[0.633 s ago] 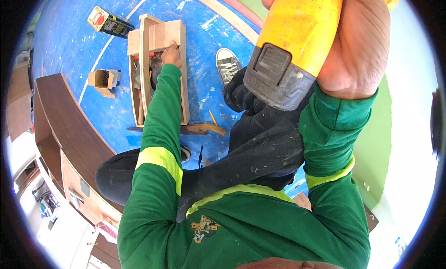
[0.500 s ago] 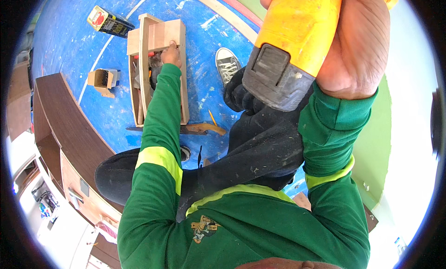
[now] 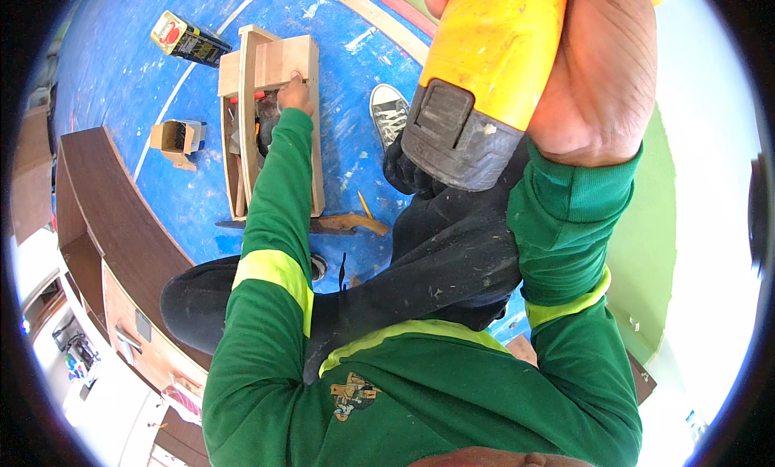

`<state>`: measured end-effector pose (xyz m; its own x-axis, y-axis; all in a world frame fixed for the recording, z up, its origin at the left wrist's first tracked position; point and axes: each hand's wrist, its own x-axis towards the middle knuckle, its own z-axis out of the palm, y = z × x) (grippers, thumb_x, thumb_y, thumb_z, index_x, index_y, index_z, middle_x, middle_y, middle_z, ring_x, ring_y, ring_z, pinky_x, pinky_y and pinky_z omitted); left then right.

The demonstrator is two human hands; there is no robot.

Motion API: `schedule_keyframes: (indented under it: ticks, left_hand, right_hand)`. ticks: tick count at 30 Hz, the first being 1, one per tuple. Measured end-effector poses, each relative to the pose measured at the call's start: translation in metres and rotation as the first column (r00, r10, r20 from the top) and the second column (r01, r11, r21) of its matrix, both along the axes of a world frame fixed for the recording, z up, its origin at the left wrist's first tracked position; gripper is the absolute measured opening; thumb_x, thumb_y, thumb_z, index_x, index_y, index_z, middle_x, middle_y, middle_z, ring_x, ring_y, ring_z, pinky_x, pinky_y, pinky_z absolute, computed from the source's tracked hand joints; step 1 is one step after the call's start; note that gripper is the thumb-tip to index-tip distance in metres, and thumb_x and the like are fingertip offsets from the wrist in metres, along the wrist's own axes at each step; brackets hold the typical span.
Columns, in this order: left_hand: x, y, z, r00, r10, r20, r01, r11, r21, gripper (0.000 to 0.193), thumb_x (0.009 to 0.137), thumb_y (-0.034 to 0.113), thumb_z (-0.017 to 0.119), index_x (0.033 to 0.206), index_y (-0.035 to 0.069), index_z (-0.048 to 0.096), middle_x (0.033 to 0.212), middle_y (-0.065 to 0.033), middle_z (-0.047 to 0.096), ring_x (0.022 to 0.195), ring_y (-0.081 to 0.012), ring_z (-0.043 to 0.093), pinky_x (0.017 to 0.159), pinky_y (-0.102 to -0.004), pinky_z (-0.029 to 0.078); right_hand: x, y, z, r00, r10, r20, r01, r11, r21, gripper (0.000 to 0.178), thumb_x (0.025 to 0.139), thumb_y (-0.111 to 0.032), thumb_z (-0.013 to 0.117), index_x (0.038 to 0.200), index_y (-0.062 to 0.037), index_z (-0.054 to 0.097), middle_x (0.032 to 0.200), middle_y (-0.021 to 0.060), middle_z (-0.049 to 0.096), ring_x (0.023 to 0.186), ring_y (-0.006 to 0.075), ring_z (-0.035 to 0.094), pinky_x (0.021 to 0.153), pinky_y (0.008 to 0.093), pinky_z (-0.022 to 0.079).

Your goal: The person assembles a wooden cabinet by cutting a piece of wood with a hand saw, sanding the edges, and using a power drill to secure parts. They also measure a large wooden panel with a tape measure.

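In my raised right hand [image 3: 605, 71] is a yellow and black cordless drill [image 3: 496, 47], close to the camera at the upper right. My fingers wrap round it; its front end lies outside the picture. On the blue floor to the left stands an open wooden toolbox [image 3: 282, 57] with a long curved handle bar and tools inside. My left hand [image 3: 295, 94] is closed on the edge of the box's light wooden top piece, thumb uppermost. Some of its fingers are hidden behind the wrist. Dark and red tools [image 3: 266, 116] show beside it, too shaded to name.
Below the toolbox lie a wooden-handled saw [image 3: 351, 223] and a yellow pencil [image 3: 365, 204]. An open cardboard box [image 3: 171, 136] and a rectangular tin [image 3: 190, 39] stand further left. Dark brown furniture [image 3: 129, 201] curves along the left; a green wall [image 3: 646, 249] is at right.
The drill and my right hand have shifted slightly left in the picture, as has most of the scene. My left hand stays at the same spot on the toolbox.
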<state>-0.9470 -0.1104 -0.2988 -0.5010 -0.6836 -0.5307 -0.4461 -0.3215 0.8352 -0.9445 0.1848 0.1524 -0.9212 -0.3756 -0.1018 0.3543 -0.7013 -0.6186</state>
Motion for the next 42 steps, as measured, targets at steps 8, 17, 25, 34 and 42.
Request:
schedule_keyframes:
  ticks: [8,17,25,34,42]
  left_hand:
    - [-0.011,-0.001,0.003,0.996,0.06,0.072,-0.066,0.995,0.076,0.044,0.103,0.026,0.073,0.132,-0.005,0.062,0.108,-0.0113,0.072,0.08,-0.021,0.066,0.073,-0.0383,0.055]
    - [-0.01,-0.035,-0.035,0.994,0.087,-0.072,-0.055,0.926,0.374,0.023,0.101,0.014,0.076,0.116,0.0,0.066,0.098,-0.0075,0.069,0.075,-0.0158,0.064,0.06,-0.03,0.055]
    - [-0.018,-0.031,-0.058,0.977,0.181,-0.117,-0.134,0.936,0.326,0.023,0.105,0.017,0.07,0.114,-0.003,0.066,0.098,-0.0082,0.068,0.075,-0.0147,0.063,0.058,-0.0279,0.054]
    - [-0.006,-0.029,-0.064,0.982,0.101,-0.159,-0.044,0.944,0.326,0.024,0.106,0.022,0.071,0.109,-0.002,0.067,0.087,-0.0058,0.066,0.067,-0.0139,0.058,0.058,-0.0297,0.05]
    - [-0.002,-0.025,-0.045,0.973,0.098,-0.209,-0.046,0.97,0.241,0.026,0.104,0.021,0.072,0.109,-0.003,0.065,0.09,-0.0078,0.068,0.07,-0.0155,0.062,0.06,-0.0314,0.051]
  right_hand:
    - [-0.002,-0.002,0.002,0.999,-0.032,0.031,0.031,0.999,0.012,0.036,0.103,-0.023,0.069,0.128,-0.0026,0.054,0.101,0.0148,0.071,0.073,0.0254,0.075,0.062,0.0389,0.065]
    - [0.01,0.006,0.018,1.0,-0.003,-0.025,0.002,0.999,-0.049,0.037,0.102,-0.025,0.071,0.126,-0.0026,0.055,0.102,0.0136,0.069,0.072,0.0244,0.074,0.062,0.0384,0.064]
    - [0.002,0.01,0.01,0.995,0.002,-0.099,-0.004,1.0,-0.02,0.037,0.101,-0.025,0.072,0.126,-0.0031,0.054,0.102,0.0133,0.068,0.073,0.0231,0.073,0.062,0.0374,0.064]
    - [0.002,0.012,0.01,0.991,-0.01,-0.136,0.014,0.999,0.03,0.038,0.101,-0.026,0.072,0.126,-0.0037,0.054,0.102,0.0132,0.068,0.073,0.022,0.072,0.062,0.0367,0.064]
    - [0.007,0.008,0.017,0.987,0.007,-0.158,0.002,0.998,0.057,0.038,0.101,-0.026,0.072,0.126,-0.0041,0.054,0.102,0.0132,0.067,0.074,0.0211,0.071,0.063,0.036,0.064]
